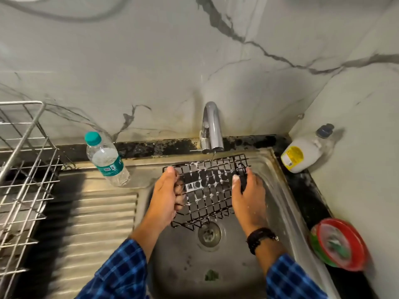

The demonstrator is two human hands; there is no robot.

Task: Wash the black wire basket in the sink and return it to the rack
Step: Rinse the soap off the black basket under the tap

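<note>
The left hand's (166, 195) fingers (179, 188) curl through the wires at the left end of the soapy black basket (207, 188). The right hand (248, 190) grips its right end (something dark under the fingers, perhaps a scrub pad). The basket hangs tilted over the steel sink (280, 203), under the tap's (212, 126) thin stream. Around it are a dark speckled worktop (151, 147), a wire rack (26, 169) at the left and marble-veined walls (129, 61).

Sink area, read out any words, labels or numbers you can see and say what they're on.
Nothing can be read.
Water bottle: teal label with a code square, print too small.
White jug: yellow label, blurred.
Red tub: lid picture, blurred.
</note>
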